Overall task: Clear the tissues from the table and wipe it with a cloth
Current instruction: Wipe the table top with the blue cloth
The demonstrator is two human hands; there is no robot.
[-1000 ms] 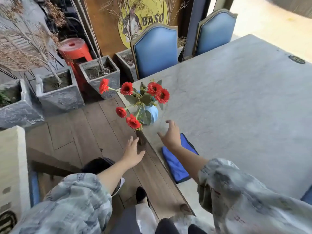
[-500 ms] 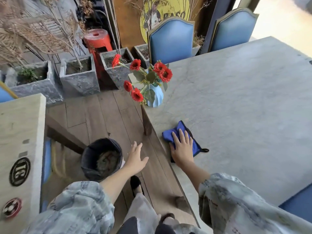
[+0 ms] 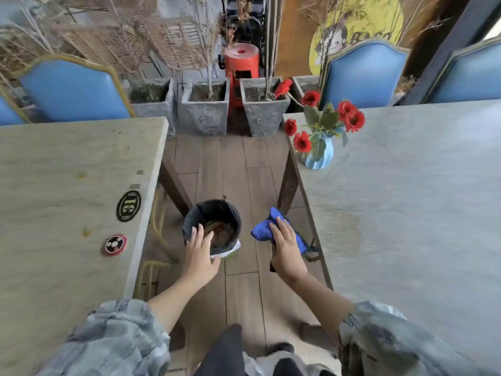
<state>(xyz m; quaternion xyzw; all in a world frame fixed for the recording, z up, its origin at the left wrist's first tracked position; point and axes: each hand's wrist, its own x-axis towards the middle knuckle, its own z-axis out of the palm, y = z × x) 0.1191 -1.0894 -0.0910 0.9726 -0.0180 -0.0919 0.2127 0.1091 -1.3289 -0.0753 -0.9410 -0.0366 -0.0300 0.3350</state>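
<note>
Large grey marble-look stone table (image 3: 406, 213) fills the right side, matte veined top, straight edge, dark wooden leg at its near corner. Second pale beige stone table (image 3: 67, 199) on the left, two round stickers near its edge: a black-and-gold one (image 3: 128, 205) with writing too blurred to read, and a red-rimmed one (image 3: 115, 244) with a black-and-white emblem. Brown wood-plank floor (image 3: 238, 169) runs between them. Blue padded chairs with arched gilt frames (image 3: 363, 74) at the far side; a yellow round sign (image 3: 355, 25) behind them, lettering unreadable. Three square grey concrete planters (image 3: 203, 112) hold dry twigs, a red plastic stool (image 3: 240, 59) behind them. Black round bin with liner (image 3: 212, 226) on the floor, brownish waste inside. Pale blue twisted vase with red gerbera flowers (image 3: 320, 156) on the grey table's corner. Blue microfibre cloth (image 3: 264, 229), crumpled, off the table over the floor, just beside the edge. Right hand (image 3: 287, 251) grips the cloth, fingers curled over it. Left hand (image 3: 199, 253) hovers above the bin rim, fingers straight, loose, holding nothing.
</note>
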